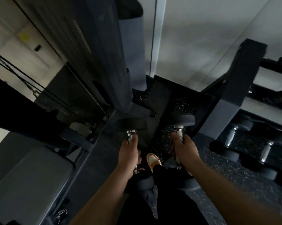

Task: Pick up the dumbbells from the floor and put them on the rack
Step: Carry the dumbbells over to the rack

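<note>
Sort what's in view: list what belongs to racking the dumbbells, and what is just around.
Job: left hand gripping one dumbbell; right hand gripping another dumbbell; dumbbell rack.

Just around: cable machine, bench pad, orange shoe.

Left hand point(128, 155) grips left dumbbell point(131, 125); right hand point(185, 148) grips right dumbbell point(182, 120); rack point(231, 101) at right

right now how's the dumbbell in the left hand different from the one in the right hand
The left hand grips the left dumbbell in front of the dark machine frame, while the right hand grips the right dumbbell close to the rack. The left dumbbell's far head sits lower in view; the right dumbbell's sits higher and catches more light. Both have black heads and chrome handles, and both are held lengthwise, pointing away.
</note>
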